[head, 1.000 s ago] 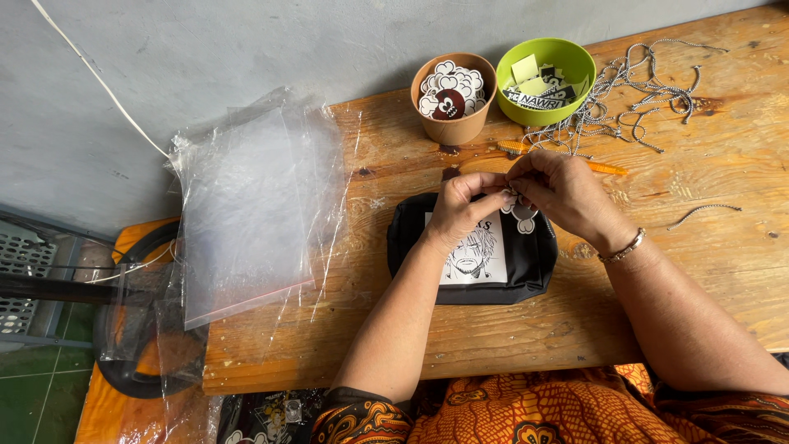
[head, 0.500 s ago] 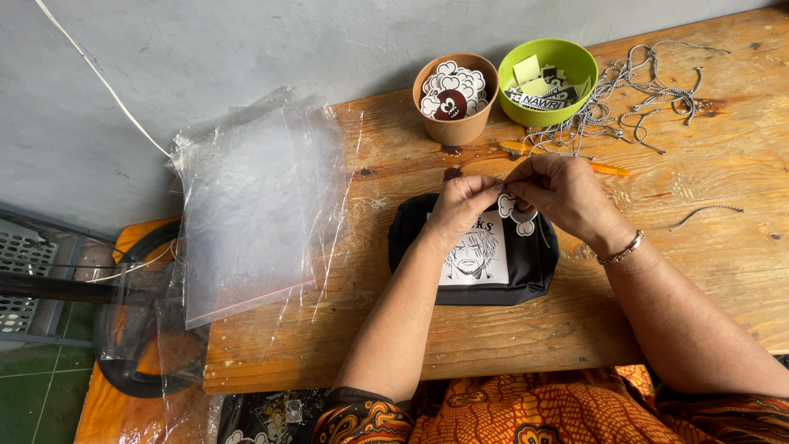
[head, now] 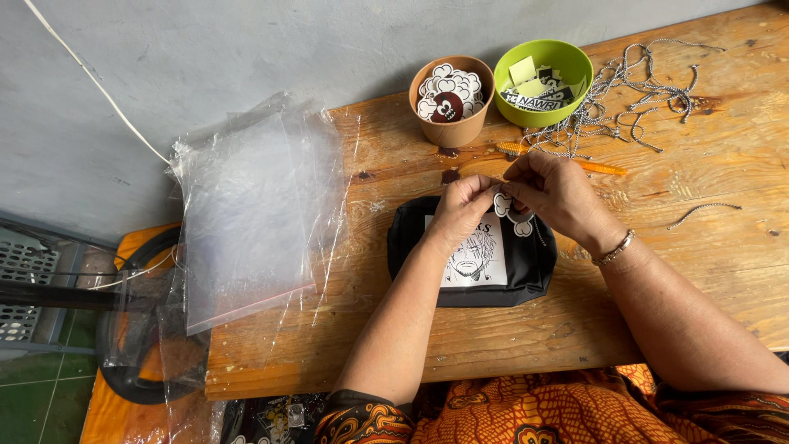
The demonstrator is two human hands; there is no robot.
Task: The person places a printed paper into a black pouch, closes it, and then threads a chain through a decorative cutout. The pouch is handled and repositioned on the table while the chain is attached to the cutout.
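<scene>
Left hand (head: 464,210) and right hand (head: 555,193) meet above black pouch (head: 526,267), fingertips pinching small white cloud-shaped tag (head: 514,215) between them. Tag: white lobes, dark outline, hangs just over pouch top edge; which way it points, cannot tell. Pouch flat on wooden desk (head: 699,247), long axis left-right, white drawn-face label (head: 477,259) upright toward person. Brown cup (head: 452,127), green bowl (head: 546,107) behind; clear bags (head: 246,214) left.

White cloud-shaped charm (head: 511,210) above black pouch (head: 471,255)

Cups (head: 451,100) & chains (head: 625,107) behind pouch (head: 472,255)
</scene>
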